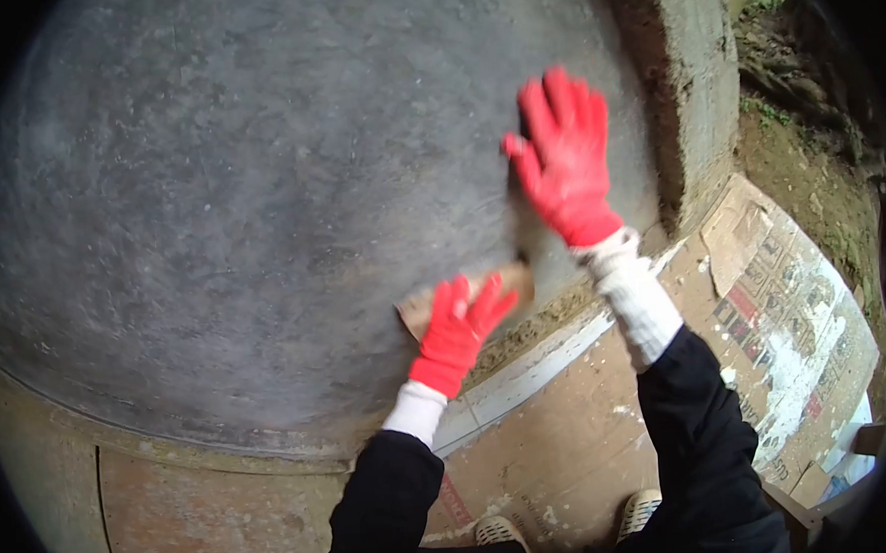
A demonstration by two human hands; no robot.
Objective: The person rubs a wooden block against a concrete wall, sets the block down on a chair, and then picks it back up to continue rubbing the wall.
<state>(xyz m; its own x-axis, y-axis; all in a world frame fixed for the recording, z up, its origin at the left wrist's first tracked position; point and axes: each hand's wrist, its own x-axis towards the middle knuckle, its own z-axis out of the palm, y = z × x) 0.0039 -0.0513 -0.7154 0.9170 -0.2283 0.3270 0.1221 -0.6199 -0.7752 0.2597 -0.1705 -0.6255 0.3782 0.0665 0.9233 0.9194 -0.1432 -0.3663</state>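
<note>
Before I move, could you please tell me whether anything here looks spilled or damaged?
Yes: white splatter streaks the printed brown cardboard sheet on the right, perhaps spilled paint; I cannot tell whether it is wet. The dark grey surface also has a rough, crumbly-looking lower-right edge.

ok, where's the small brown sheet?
The small brown sheet is just below centre in the head view, on the grey surface under the left hand.
</note>
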